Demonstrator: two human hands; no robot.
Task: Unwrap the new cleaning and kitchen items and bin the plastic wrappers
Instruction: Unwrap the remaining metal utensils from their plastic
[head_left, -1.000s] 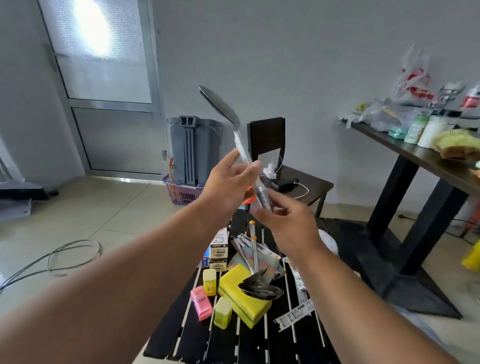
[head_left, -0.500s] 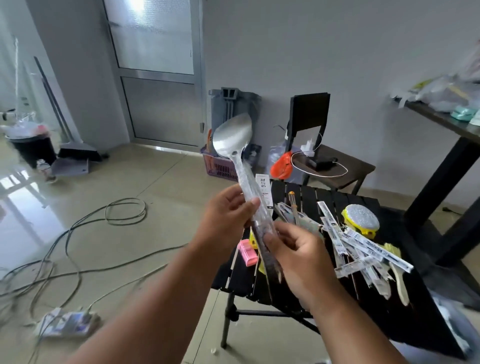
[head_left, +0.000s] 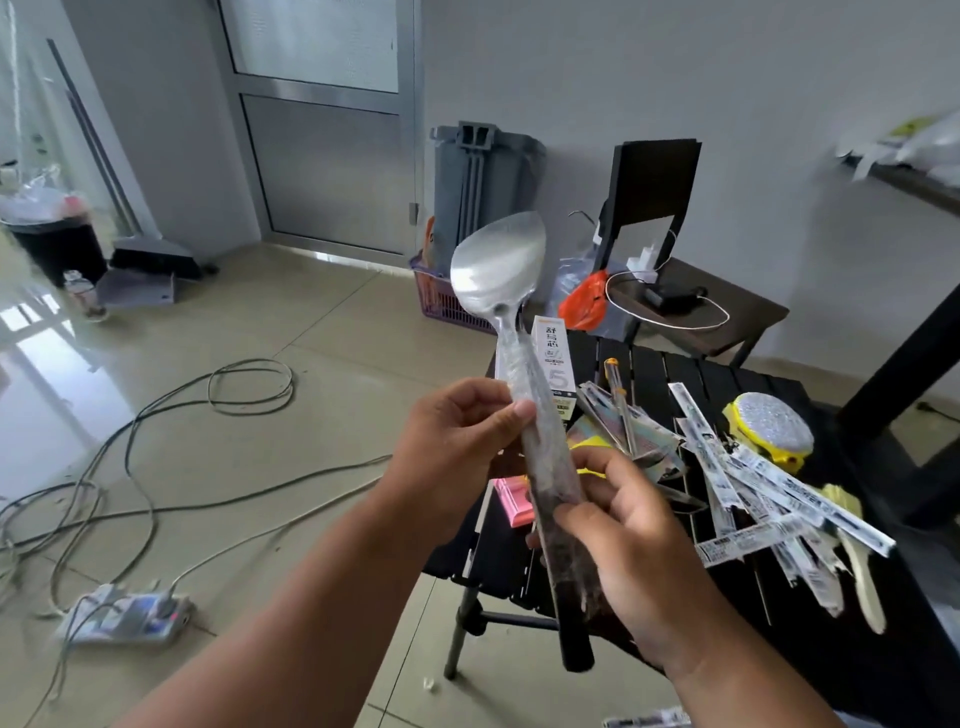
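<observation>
Standing upright in front of the person, a metal spoon (head_left: 497, 265) with a dark handle, sheathed in a clear plastic wrapper (head_left: 540, 431). Left hand (head_left: 457, 447): fingers curled round the wrapped neck below the bowl, thumb pressed to the wrapper. Right hand (head_left: 639, 551): fingers curled round the lower handle, thumb across the wrapper. Spoon held above the near left edge of the black slatted desk (head_left: 654, 364). On the desk: white carton (head_left: 556, 358), round scouring pad with yellow rim (head_left: 774, 428), loose printed wrapper strips (head_left: 779, 493), pale brush (head_left: 857, 561), pink block (head_left: 514, 501). On the floor: cables (head_left: 156, 447), power strip (head_left: 124, 616). At far left: black bin (head_left: 57, 244) lined with a bag.
</observation>
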